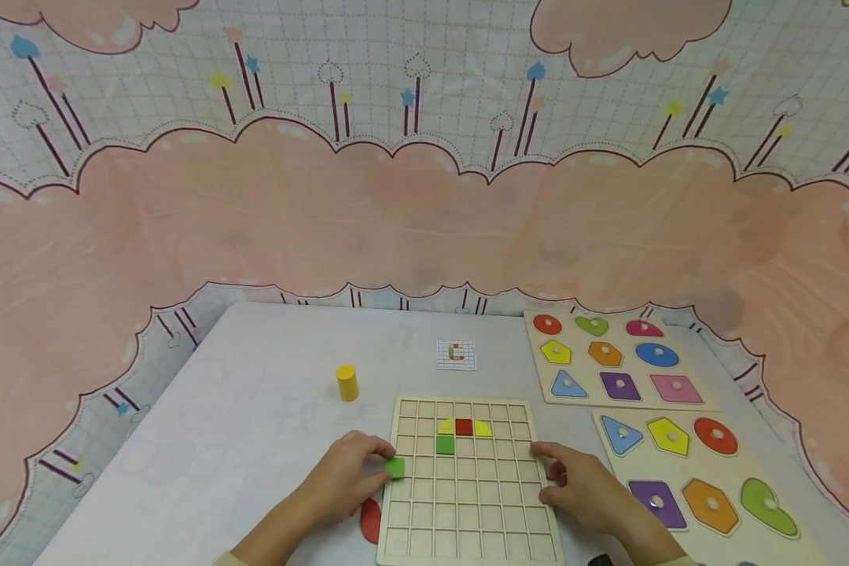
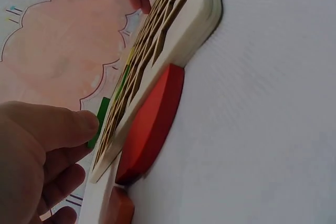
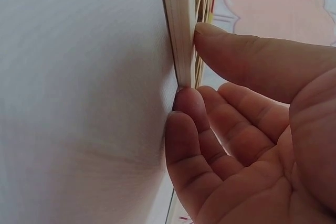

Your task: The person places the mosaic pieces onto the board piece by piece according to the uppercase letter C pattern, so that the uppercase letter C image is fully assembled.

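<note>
In the head view my left hand (image 1: 345, 475) pinches a green square block (image 1: 395, 468) at the left edge of a wooden grid board (image 1: 467, 542). The left wrist view shows the green block (image 2: 100, 121) between thumb and fingers, just above the grid. My right hand (image 1: 586, 487) holds the board's right edge with thumb and fingertips; the other fingers are curled. On the grid sit a red square (image 1: 463, 427), a yellow quarter-round piece on each side of it, and a green square (image 1: 445, 445) below the left one.
A red curved block (image 2: 155, 124) and an orange block (image 2: 119, 205) lie against the board's left side. A yellow cylinder (image 1: 347, 383) stands at back left. Behind the board lies a pattern card (image 1: 456, 355). Two knobbed shape boards (image 1: 573, 389) are on the right.
</note>
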`<state>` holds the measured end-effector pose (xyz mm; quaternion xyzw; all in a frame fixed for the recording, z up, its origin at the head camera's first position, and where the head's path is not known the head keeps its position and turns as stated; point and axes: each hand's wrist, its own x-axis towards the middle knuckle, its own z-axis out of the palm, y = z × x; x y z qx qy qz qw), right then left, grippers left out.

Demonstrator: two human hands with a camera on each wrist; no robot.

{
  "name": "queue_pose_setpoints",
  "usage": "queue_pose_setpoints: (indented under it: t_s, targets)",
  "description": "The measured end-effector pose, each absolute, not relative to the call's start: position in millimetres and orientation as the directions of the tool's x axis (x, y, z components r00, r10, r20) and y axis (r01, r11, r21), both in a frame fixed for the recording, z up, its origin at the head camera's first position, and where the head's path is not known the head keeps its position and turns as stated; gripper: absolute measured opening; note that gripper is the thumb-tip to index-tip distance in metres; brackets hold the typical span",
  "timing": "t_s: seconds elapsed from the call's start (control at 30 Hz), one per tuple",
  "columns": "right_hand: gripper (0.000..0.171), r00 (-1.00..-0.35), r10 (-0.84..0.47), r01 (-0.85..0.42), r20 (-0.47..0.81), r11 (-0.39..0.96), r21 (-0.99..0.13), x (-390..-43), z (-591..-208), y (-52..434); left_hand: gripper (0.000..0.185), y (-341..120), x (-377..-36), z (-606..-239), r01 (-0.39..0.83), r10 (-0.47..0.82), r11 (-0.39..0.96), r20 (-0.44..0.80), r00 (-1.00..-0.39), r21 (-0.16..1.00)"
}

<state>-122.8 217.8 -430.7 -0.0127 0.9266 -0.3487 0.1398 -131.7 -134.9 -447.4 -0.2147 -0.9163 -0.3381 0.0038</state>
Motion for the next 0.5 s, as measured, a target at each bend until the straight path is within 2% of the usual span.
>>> queue_pose_setpoints:
  t_s: [0.2, 0.5]
  targets:
    - [0.06, -0.966, -0.13, 0.051, -0.225, 0.753, -0.656, -122.7, -431.6, 217.9, 0.017, -124.9, -134.3, -449.2, 0.459, 0.435, 0.65, 0.199, -0.878, 0.606]
    - [0.059, -0.967, -0.138, 0.037, -0.215, 0.755, -0.654, -122.3, -431.8, 218.2, 0.014, -108.6, -136.4, -452.1, 0.461, 0.444, 0.667, 0.185, -0.877, 0.585]
